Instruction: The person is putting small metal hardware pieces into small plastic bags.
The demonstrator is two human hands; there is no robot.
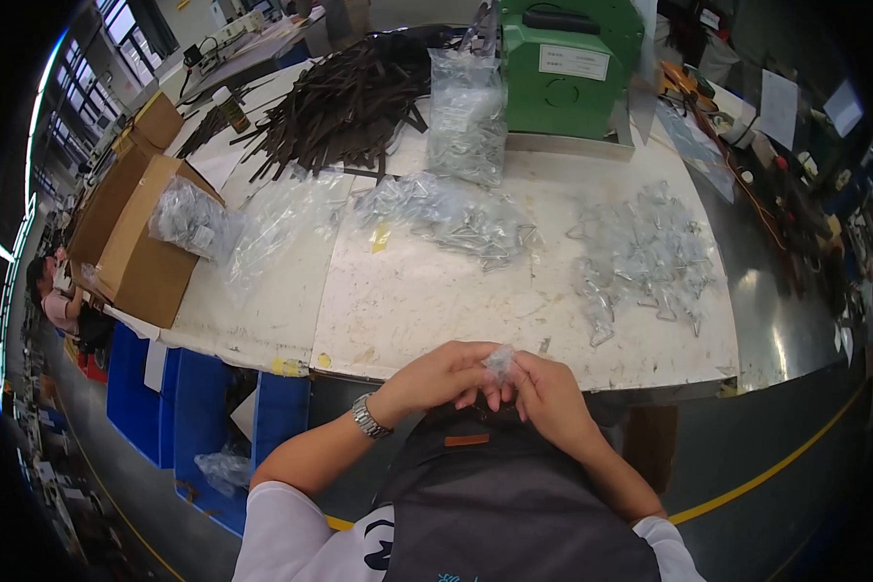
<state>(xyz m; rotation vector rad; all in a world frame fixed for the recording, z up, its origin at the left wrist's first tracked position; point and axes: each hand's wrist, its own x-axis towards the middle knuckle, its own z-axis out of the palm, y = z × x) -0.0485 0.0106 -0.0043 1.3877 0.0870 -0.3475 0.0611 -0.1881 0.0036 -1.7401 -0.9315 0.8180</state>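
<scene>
Close to the table's front edge, my left hand [448, 372] and my right hand [556, 400] meet with fingers closed round a small clear plastic bag [500, 362]. What is inside that bag is too small to tell. Beyond my hands lies a heap of bent metal wire pieces with clear plastic [456, 221]. To the right of it spreads a pile of small clear bags with metal wire pieces [640, 257]. Empty-looking clear plastic bags [286, 228] lie flat on the left.
The white table [398, 320] carries a green machine [563, 87], a large filled plastic bag [466, 126], and dark strips [335, 102]. A cardboard box [155, 257] stands left, holding a plastic bundle [189, 215]. Blue bins [186, 412] sit below. Another person [63, 301] is far left.
</scene>
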